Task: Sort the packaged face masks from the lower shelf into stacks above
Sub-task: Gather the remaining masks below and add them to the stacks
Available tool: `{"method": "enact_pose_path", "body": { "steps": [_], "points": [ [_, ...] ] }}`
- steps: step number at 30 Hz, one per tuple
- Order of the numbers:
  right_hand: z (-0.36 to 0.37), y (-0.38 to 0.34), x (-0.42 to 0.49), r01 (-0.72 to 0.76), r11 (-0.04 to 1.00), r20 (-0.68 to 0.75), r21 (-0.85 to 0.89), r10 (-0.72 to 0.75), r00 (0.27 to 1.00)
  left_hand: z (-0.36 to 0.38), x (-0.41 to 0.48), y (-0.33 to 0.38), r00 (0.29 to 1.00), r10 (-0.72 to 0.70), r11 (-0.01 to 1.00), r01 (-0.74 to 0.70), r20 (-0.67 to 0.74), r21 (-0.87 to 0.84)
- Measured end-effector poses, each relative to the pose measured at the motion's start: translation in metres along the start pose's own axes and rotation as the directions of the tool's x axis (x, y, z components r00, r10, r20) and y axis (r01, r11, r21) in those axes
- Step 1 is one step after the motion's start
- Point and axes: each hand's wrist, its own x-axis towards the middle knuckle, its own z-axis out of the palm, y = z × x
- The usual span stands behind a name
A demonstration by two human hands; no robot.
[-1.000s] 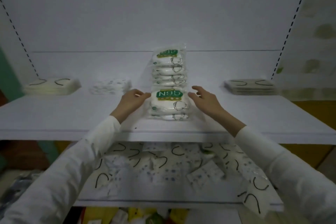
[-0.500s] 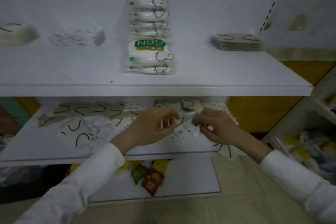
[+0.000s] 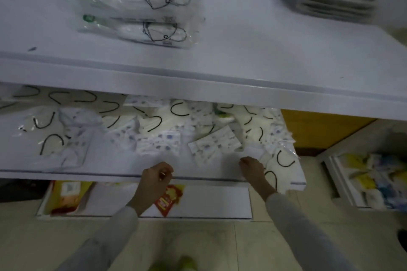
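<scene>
Honestly, this one looks nowhere near done. I'll use the lower shelf (image 3: 105,160) as the reference. On the upper shelf (image 3: 242,61) right above it there's a stack of green-labelled mask packs (image 3: 136,6) over its middle. A flat grey stack (image 3: 326,0) sits above its right end, so at least two sorted piles exist. Anything further left is out of frame.

What's left is a lot. The lower shelf is covered nearly end to end with loose packets (image 3: 154,125), overlapping every which way. Some are plain white with black ear loops, some have a small dotted print. One dotted packet (image 3: 213,143) lies skewed on top of the heap, right of the shelf's middle.

Both hands are down at the lower shelf's front edge. The left hand (image 3: 157,177) is at the lip near the middle, fingers curled in, and I can't tell if that grip has anything in it. The right hand (image 3: 251,166) is nearer the right end, also curled, just by the edge of a clear wrapper. Can't say whether that grip has actually got hold of it either, too blurry.

My read: going for the next packet, most of the sorting yet to do. Under the lower shelf there are just snack bags (image 3: 168,199), not part of this.
</scene>
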Motion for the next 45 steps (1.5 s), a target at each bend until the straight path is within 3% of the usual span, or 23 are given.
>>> {"method": "enact_pose_path", "body": {
  "steps": [6,10,16,23,27,30,33,36,39,40,43,45],
  "points": [
    [0.046,-0.046,0.021,-0.26,0.901,-0.146,0.346,0.325,0.934,0.015,0.021,-0.005,0.999,-0.019,0.995,0.017,-0.027,-0.093],
    [0.065,-0.071,0.027,-0.303,0.824,-0.192,0.478,0.435,0.88,0.017,0.016,-0.014,1.0,0.001,0.993,0.001,0.019,-0.119],
    [0.072,-0.068,0.03,-0.22,0.791,-0.229,0.571,0.41,0.883,0.013,0.007,-0.018,0.998,0.035,0.994,-0.03,0.051,-0.103],
    [0.051,-0.05,0.013,-0.047,0.661,-0.303,0.749,0.404,0.863,0.015,0.013,-0.007,0.994,-0.046,0.979,0.064,0.098,-0.192],
    [0.044,-0.036,0.011,-0.091,0.37,-0.105,0.925,0.477,0.873,0.019,0.016,0.004,0.99,-0.078,0.962,0.105,0.117,-0.254],
    [0.039,-0.035,-0.005,-0.09,0.224,-0.002,0.971,0.381,0.925,0.019,0.022,0.011,0.983,-0.142,0.928,0.172,0.113,-0.331],
    [0.033,-0.047,-0.03,-0.059,0.235,0.023,0.97,0.153,0.988,0.014,0.031,0.03,0.926,-0.283,0.818,0.369,0.25,-0.441],
    [0.036,-0.065,-0.04,-0.056,0.242,0.067,0.969,-0.038,0.997,0.011,0.037,0.046,0.832,-0.352,0.681,0.542,0.428,-0.493],
    [0.046,-0.09,-0.047,-0.044,0.331,0.098,0.943,-0.151,0.984,0.005,0.038,0.046,0.796,-0.406,0.521,0.605,0.448,-0.603],
    [0.052,-0.097,-0.047,-0.027,0.379,0.102,0.925,-0.181,0.978,0.003,0.038,0.04,0.807,-0.413,0.525,0.589,0.422,-0.614],
    [0.072,-0.118,-0.042,-0.014,0.538,0.175,0.843,-0.248,0.953,-0.015,0.031,0.012,0.871,-0.407,0.69,0.491,0.277,-0.532],
    [0.088,-0.134,-0.029,0.048,0.746,0.225,0.664,-0.26,0.939,-0.032,0.025,-0.011,0.882,-0.43,0.68,0.458,0.194,-0.573]
  ]
}}
